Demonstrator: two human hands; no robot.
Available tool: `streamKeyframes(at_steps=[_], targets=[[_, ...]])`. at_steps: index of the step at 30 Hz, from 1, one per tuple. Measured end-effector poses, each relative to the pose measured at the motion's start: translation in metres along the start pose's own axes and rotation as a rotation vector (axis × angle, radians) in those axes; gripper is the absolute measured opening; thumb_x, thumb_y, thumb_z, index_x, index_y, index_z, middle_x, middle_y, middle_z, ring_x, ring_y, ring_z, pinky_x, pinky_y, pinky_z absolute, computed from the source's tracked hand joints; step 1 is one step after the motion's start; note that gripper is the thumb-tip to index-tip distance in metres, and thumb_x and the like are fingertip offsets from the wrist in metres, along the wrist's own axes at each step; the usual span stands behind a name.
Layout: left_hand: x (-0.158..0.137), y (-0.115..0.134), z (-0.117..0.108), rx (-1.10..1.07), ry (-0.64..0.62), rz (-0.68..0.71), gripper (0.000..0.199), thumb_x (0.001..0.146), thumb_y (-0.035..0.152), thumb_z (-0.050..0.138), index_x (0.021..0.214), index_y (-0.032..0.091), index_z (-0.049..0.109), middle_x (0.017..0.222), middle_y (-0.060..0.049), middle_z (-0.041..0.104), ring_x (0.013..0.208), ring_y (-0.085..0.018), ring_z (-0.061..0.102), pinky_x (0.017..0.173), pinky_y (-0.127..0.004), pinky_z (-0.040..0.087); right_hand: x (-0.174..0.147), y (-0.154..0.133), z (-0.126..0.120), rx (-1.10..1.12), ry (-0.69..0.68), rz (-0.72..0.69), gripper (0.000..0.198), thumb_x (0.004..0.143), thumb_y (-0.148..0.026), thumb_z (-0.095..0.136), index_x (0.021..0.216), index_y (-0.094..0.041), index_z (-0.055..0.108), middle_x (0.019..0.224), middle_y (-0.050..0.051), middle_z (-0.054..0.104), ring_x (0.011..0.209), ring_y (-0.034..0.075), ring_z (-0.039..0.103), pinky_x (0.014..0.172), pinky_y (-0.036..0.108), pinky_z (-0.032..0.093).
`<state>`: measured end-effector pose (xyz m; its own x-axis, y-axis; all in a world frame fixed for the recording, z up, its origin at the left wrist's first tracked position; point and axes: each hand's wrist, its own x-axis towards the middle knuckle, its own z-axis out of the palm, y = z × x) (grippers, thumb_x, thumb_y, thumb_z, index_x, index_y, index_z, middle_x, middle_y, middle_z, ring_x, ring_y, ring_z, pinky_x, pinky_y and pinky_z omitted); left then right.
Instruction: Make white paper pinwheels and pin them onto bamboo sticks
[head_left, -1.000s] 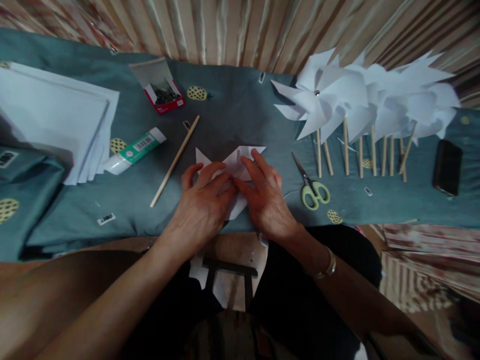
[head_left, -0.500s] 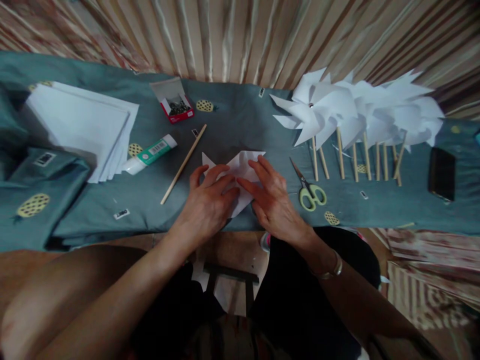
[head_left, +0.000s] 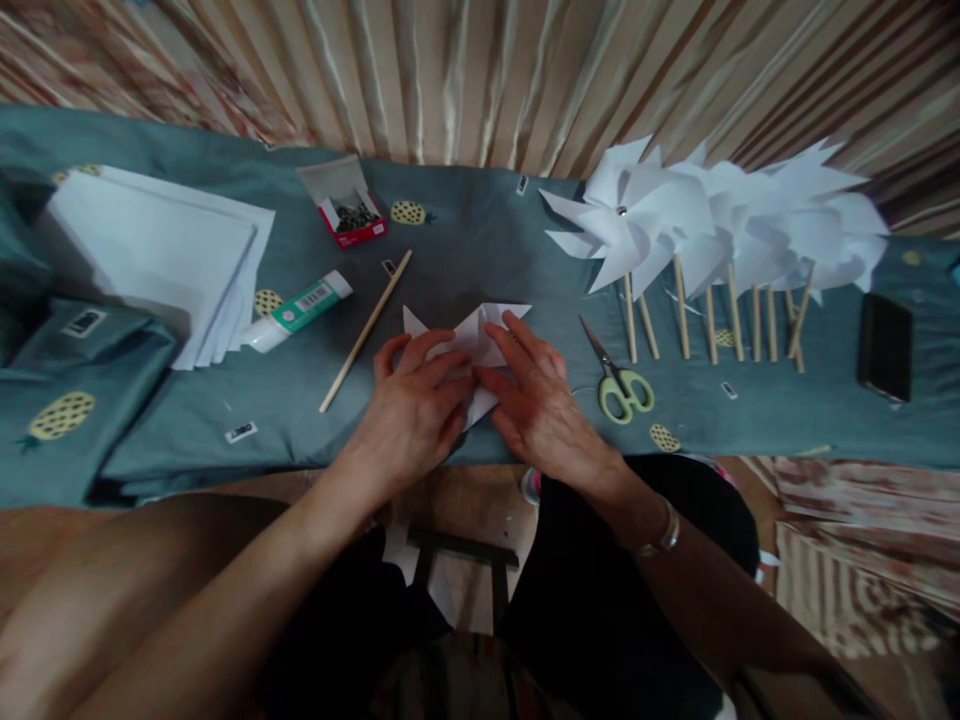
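Observation:
A cut and partly folded sheet of white paper (head_left: 480,335) lies on the table in front of me, its pointed corners rising at the far side. My left hand (head_left: 412,405) bends over its left half, the fingers closed on the paper and the thumb near the centre. From the right, my right hand (head_left: 536,390) holds the paper's right half with bent fingers, its fingertips near the middle fold. Both hands cover much of the near part of the sheet. Beside my left hand lies a wooden stick (head_left: 366,330); green-handled scissors (head_left: 616,385) lie right of my right hand.
A stack of white paper (head_left: 165,250), a glue tube (head_left: 300,310) and an open red box of small metal pins (head_left: 352,215) are on the left. Several paper pinwheels (head_left: 637,205) on sticks lie at right, with a phone (head_left: 885,345) beyond. A pleated curtain (head_left: 450,80) hangs behind.
My right hand has shifted slightly left across the paper, its fingertips nearer the middle fold. My left hand has barely moved and stays on the paper.

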<state>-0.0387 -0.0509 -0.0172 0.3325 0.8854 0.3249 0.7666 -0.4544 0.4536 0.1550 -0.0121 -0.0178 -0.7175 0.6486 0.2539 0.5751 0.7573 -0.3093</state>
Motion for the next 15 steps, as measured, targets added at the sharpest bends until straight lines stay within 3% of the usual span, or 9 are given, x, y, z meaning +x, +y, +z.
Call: streamKeyframes(at_steps=[4,7,11,15], targets=[[-0.005,-0.002,-0.023,-0.182,0.094,-0.118,0.025,0.087,0.026,0.062,0.111,0.024,0.072,0.119,-0.009,0.071,0.127,-0.031,0.052,0.106,-0.050,0.038,0.002,0.000,0.003,0.041,0.031,0.011,0.032,0.088,-0.010,0.047,0.113,-0.018,0.066,0.155,0.012,0.041,0.151,0.031,0.024,0.116,0.054,0.033],[-0.011,-0.006,-0.040,-0.322,0.170,-0.378,0.025,0.088,0.032,0.064,0.107,0.021,0.074,0.114,-0.009,0.072,0.113,-0.028,0.060,0.101,-0.043,0.045,0.004,0.002,0.007,0.069,0.067,0.011,0.030,0.089,-0.009,0.046,0.107,-0.019,0.068,0.153,0.010,0.044,0.150,0.030,0.025,0.114,0.056,0.035],[-0.017,-0.007,-0.044,-0.856,0.252,-0.851,0.026,0.080,0.041,0.073,0.097,0.021,0.075,0.095,-0.008,0.077,0.092,-0.025,0.070,0.083,-0.036,0.055,0.005,0.007,0.011,0.101,0.113,0.014,0.033,0.085,-0.005,0.046,0.102,-0.019,0.069,0.150,0.009,0.048,0.148,0.032,0.030,0.112,0.057,0.039],[-0.015,0.004,-0.035,-1.347,0.219,-1.088,0.044,0.073,0.023,0.078,0.114,0.015,0.064,0.104,-0.012,0.076,0.097,-0.027,0.073,0.085,-0.039,0.059,0.004,0.012,0.013,0.117,0.150,0.020,0.035,0.081,-0.002,0.049,0.102,-0.021,0.071,0.148,0.007,0.050,0.146,0.033,0.033,0.113,0.056,0.039]])
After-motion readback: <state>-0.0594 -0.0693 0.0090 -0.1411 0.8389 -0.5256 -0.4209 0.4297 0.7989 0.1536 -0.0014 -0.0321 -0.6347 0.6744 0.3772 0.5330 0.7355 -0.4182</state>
